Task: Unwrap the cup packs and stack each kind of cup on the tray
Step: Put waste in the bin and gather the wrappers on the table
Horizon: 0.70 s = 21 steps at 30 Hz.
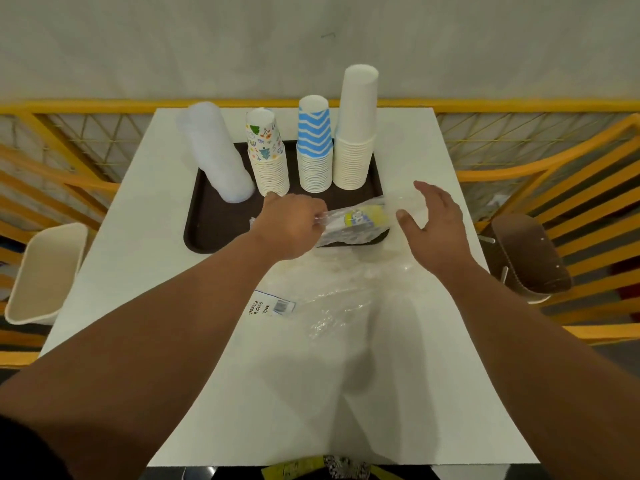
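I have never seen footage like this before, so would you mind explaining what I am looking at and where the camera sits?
There is no machine here: the one picture comes from a camera worn on a person's head, looking down at their bare arms. On the white table sits a dark tray with four upside-down cup stacks: clear plastic, cartoon-print, blue zigzag and plain white. The left hand pinches the clear wrapper of a yellow-print cup pack lying at the tray's near edge. The right hand hovers open beside it. Empty wrappers lie nearer the person.
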Each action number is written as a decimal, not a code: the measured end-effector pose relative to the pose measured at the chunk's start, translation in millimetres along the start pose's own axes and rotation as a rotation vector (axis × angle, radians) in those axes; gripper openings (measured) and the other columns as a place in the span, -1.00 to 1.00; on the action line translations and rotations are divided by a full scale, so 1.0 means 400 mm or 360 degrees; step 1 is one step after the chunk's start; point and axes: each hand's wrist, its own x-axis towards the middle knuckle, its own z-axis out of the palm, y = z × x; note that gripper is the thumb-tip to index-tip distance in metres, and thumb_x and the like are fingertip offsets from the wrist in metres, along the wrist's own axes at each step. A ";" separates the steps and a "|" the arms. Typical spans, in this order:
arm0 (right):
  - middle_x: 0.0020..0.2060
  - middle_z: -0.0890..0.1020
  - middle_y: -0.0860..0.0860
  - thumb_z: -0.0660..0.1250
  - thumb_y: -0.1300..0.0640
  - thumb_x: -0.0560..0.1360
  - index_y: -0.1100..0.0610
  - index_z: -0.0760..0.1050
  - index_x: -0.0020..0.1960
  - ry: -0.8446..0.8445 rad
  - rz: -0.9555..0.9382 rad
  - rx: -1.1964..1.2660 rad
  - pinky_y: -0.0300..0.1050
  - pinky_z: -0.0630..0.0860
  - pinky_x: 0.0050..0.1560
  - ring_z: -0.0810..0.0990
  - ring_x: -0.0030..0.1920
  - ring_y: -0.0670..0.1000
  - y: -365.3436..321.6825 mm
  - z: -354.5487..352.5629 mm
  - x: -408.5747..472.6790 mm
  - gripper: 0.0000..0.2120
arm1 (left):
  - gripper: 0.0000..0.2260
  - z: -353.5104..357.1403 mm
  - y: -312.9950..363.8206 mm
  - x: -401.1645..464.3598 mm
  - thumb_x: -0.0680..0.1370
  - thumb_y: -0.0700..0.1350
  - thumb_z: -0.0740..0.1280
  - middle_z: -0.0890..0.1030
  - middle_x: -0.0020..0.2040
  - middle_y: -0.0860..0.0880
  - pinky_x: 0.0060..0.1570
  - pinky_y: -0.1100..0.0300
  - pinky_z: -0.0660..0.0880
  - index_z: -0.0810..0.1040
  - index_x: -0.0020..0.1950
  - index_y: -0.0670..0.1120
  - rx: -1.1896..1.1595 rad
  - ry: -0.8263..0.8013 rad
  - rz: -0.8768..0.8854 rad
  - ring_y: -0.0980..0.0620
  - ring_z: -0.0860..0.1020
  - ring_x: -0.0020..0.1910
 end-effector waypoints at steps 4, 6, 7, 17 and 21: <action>0.46 0.32 0.05 0.38 -0.28 0.44 0.07 0.21 0.53 0.0128 0.0724 0.0709 0.09 0.31 0.42 0.32 0.44 0.10 -0.036 -0.025 0.006 -0.20 | -0.81 -0.053 0.026 -0.013 0.58 -0.04 0.26 0.63 -0.06 -0.05 0.03 0.03 0.44 0.57 0.05 -0.11 -0.0308 0.0182 -0.0084 -0.09 0.56 -0.06; 0.46 0.35 0.04 0.41 -0.36 0.29 0.03 0.25 0.49 -0.0210 0.0962 0.1414 0.09 0.30 0.41 0.36 0.42 0.09 -0.058 -0.034 0.004 -0.10 | -0.84 -0.079 0.061 -0.027 0.59 -0.04 0.32 0.61 -0.07 0.02 -0.01 0.19 0.45 0.57 0.05 -0.11 -0.0624 0.0243 -0.0192 0.05 0.55 -0.07; 0.43 0.39 0.04 0.40 -0.36 0.24 0.01 0.29 0.44 -0.0396 0.0924 0.1714 0.09 0.29 0.42 0.38 0.41 0.08 -0.069 -0.039 -0.002 -0.12 | -0.86 -0.087 0.087 -0.039 0.58 -0.05 0.34 0.60 -0.10 0.04 -0.07 0.29 0.44 0.57 0.02 -0.11 -0.0814 0.0272 -0.0256 0.11 0.54 -0.10; -0.21 0.68 -0.05 0.35 0.29 0.51 0.17 0.53 0.02 -0.0675 0.0180 0.1680 -0.15 0.54 -0.05 0.67 -0.15 -0.08 -0.205 -0.106 -0.026 -0.89 | -0.66 -0.121 0.153 -0.169 0.44 -0.06 0.48 0.64 -0.06 0.05 -0.06 0.15 0.49 0.49 0.17 -0.03 -0.2141 0.0277 -0.0681 0.05 0.61 -0.06; -0.05 0.69 0.06 0.43 0.29 0.48 0.19 0.59 0.09 -0.0896 0.0037 0.1130 -0.08 0.55 0.10 0.65 -0.04 -0.03 -0.251 -0.105 -0.064 -0.80 | -0.51 -0.204 0.081 -0.187 0.43 0.01 0.46 0.60 0.07 0.01 -0.12 0.03 0.56 0.38 0.31 0.04 -0.2478 0.0463 -0.0735 -0.02 0.61 -0.08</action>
